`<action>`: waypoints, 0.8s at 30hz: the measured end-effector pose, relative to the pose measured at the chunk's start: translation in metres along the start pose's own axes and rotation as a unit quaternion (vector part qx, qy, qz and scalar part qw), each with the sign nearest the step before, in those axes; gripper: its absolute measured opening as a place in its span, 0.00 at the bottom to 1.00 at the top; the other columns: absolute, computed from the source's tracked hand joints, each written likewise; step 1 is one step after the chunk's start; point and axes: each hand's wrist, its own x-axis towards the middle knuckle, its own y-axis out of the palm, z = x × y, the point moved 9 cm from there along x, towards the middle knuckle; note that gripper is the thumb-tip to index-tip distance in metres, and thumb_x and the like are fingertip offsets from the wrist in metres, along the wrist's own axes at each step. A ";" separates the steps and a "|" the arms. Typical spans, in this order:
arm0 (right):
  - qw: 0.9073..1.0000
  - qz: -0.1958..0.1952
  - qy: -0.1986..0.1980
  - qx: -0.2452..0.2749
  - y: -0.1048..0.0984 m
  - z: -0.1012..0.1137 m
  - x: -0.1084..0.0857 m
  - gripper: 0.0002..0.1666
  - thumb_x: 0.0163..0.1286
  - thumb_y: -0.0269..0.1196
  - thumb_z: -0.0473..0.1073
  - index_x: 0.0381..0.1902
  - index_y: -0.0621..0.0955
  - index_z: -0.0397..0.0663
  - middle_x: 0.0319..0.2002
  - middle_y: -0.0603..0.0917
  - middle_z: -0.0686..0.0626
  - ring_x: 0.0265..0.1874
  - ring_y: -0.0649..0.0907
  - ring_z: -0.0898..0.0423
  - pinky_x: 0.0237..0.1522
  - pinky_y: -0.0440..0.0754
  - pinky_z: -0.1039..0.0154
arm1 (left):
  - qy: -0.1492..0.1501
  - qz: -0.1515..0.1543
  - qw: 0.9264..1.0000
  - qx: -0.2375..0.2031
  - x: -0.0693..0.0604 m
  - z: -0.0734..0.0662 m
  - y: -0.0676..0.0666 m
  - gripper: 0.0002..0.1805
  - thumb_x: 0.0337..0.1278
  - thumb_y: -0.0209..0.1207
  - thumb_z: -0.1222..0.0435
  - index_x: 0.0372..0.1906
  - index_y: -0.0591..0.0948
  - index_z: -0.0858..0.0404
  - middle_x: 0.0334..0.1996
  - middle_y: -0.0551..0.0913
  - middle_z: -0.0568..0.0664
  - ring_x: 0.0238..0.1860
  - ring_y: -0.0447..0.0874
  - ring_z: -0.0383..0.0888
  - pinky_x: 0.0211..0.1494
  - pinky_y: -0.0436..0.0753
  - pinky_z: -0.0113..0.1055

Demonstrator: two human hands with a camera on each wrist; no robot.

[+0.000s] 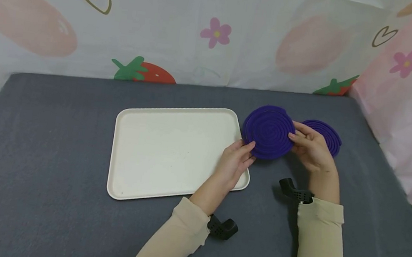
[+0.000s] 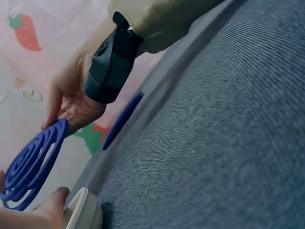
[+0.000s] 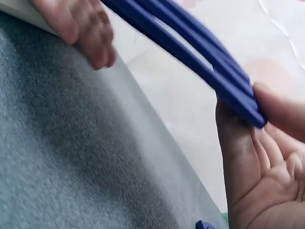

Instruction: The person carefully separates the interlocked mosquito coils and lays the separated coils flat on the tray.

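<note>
a dark-blue, matte, round mat coiled in a flat spiral [image 1: 269, 132] is held raised above the grey woven-cloth tabletop [image 1: 51, 162], by the right end of the white, rectangular, round-cornered tray [image 1: 162, 153]. its lower-left rim is pinched by the left hand [image 1: 234, 163], its right rim by the thumb and fingers of the right hand [image 1: 311, 150]. its broad face is turned toward the head camera, about equally long every way; by the right wrist camera it is seen nearly edge-on, slanting. a second dark-blue spiral mat [image 1: 330, 135] is laid flat beyond the right hand.
</note>
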 end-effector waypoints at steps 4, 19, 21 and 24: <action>0.998 0.049 0.009 -0.033 0.012 -0.003 0.000 0.23 0.68 0.44 0.18 0.51 0.79 0.39 0.40 0.86 0.45 0.37 0.85 0.56 0.36 0.84 0.65 | 0.014 0.003 1.000 -0.016 0.002 -0.004 -0.003 0.20 0.66 0.49 0.73 0.61 0.68 0.74 0.48 0.81 0.57 0.48 0.81 0.44 0.57 0.77 0.38; 0.996 0.059 0.014 -0.068 0.022 -0.005 0.001 0.22 0.69 0.46 0.21 0.50 0.80 0.40 0.39 0.85 0.47 0.33 0.84 0.57 0.33 0.83 0.66 | 0.022 0.002 1.000 -0.003 0.001 -0.005 -0.005 0.16 0.65 0.50 0.74 0.55 0.70 0.76 0.32 0.82 0.46 0.33 0.82 0.37 0.38 0.81 0.28; 0.996 0.057 0.013 -0.066 0.023 -0.005 0.001 0.22 0.70 0.45 0.21 0.48 0.81 0.41 0.37 0.85 0.47 0.31 0.84 0.58 0.32 0.83 0.67 | 0.026 0.001 1.000 -0.006 0.001 -0.006 -0.005 0.15 0.66 0.49 0.74 0.55 0.70 0.76 0.31 0.82 0.46 0.32 0.82 0.36 0.36 0.81 0.27; 0.996 0.056 0.016 -0.061 0.025 -0.008 0.003 0.21 0.71 0.44 0.23 0.46 0.82 0.41 0.35 0.85 0.48 0.30 0.83 0.58 0.31 0.82 0.67 | 0.032 -0.003 0.999 -0.009 0.001 -0.008 -0.006 0.15 0.66 0.49 0.74 0.55 0.70 0.76 0.31 0.82 0.46 0.32 0.81 0.36 0.35 0.80 0.27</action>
